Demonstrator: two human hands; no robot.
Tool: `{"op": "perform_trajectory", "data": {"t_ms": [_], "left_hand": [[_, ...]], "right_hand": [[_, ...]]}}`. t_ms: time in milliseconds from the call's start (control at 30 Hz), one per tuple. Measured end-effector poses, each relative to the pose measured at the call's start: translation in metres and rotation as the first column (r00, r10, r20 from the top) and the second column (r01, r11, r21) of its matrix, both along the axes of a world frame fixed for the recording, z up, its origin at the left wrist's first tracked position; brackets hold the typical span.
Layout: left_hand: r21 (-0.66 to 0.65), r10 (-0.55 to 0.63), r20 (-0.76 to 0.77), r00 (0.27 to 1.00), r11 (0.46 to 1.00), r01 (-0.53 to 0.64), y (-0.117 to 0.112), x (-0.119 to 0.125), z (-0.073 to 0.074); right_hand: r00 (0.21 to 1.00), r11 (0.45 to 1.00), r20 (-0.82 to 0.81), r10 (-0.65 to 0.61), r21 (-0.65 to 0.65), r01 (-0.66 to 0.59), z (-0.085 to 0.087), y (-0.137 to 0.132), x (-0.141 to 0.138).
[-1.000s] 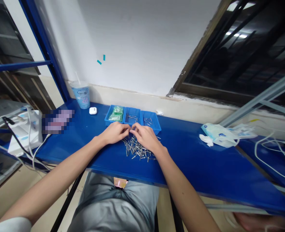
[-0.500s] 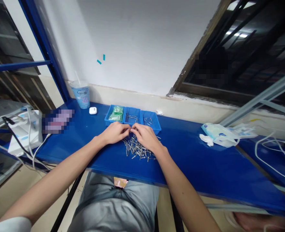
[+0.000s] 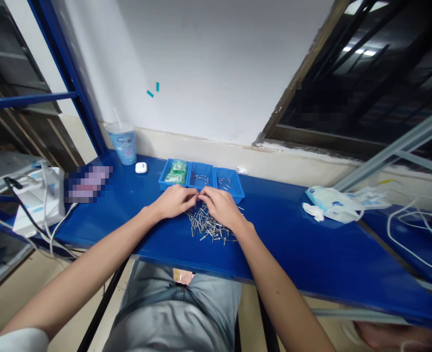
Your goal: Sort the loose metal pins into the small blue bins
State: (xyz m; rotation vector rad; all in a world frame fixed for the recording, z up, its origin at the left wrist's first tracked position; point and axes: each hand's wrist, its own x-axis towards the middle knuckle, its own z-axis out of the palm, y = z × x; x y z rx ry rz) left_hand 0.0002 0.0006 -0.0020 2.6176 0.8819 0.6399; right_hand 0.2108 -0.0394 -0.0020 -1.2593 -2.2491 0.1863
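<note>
A loose pile of small metal pins [image 3: 207, 228] lies on the blue table [image 3: 296, 249] in front of me. My left hand [image 3: 174, 201] and my right hand [image 3: 219, 206] meet fingertip to fingertip just above the far end of the pile. Both are curled in a pinch, and what they pinch is too small to make out. Right behind the hands stand three small blue trays: the left one [image 3: 174, 174] holds green packets, the middle one [image 3: 200, 178] and the right one [image 3: 228, 184] hold a few pins.
A plastic cup with a straw [image 3: 123, 142] and a white earbud case [image 3: 141, 167] sit at the back left. White boxes with cables [image 3: 35, 198] lie at the left edge. A tissue pack [image 3: 329, 201] and white cables [image 3: 417, 230] are on the right.
</note>
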Motion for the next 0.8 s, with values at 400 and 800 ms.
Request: {"op": "perform_trajectory", "data": {"t_ms": [400, 800], "left_hand": [[-0.023, 0.082, -0.054, 0.995, 0.996, -0.083, 0.006, -0.001, -0.003], [0.012, 0.104, -0.192, 0.976, 0.995, -0.104, 0.013, -0.008, -0.01]], "right_hand": [[0.818, 0.799, -0.483, -0.313, 0.332, 0.502, 0.014, 0.005, 0.009], [0.965, 0.969, -0.166, -0.202, 0.107, 0.221, 0.004, 0.011, 0.008]]}}
